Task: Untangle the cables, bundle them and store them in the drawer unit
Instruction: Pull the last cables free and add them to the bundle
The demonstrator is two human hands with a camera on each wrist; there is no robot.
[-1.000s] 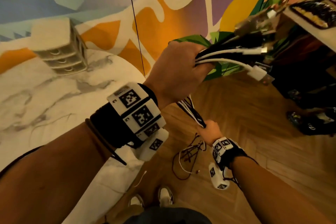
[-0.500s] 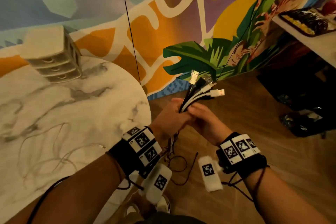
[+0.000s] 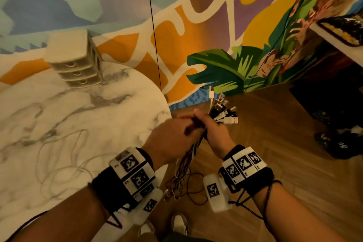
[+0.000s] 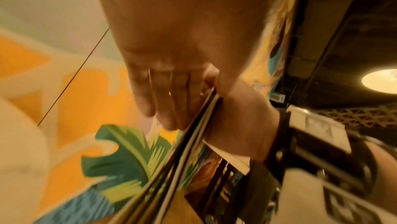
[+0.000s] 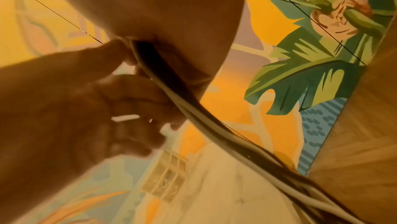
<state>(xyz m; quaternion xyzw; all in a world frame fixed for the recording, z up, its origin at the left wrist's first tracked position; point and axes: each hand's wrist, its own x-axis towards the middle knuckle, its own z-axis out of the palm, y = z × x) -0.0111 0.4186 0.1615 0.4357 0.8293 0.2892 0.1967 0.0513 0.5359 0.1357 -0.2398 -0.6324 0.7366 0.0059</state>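
Note:
My right hand (image 3: pixel 214 133) grips a bundle of black and white cables (image 3: pixel 224 114) just below their USB plugs, which fan out above the fist. The strands hang down from it (image 5: pixel 193 114) to the wooden floor (image 3: pixel 182 180). Beside it, my left hand (image 3: pixel 172 135) lies against the bundle (image 4: pixel 189 139) with its fingers (image 4: pixel 161 102) fairly straight and not wrapped round it. The cream drawer unit (image 3: pixel 78 65) stands shut at the far side of the marble table (image 3: pixel 49 116), well away from both hands.
Thin wires (image 3: pixel 59 165) lie in loose loops on the table in front of my left forearm. A black cord (image 3: pixel 155 45) hangs down the painted wall. Dark shoes (image 3: pixel 341 143) sit on the floor at the right, under a shelf (image 3: pixel 334 35).
The bundle came down from head height to waist level. My right hand rose from the hanging strands and took hold below the plugs, and my left hand's fist on the bundle loosened.

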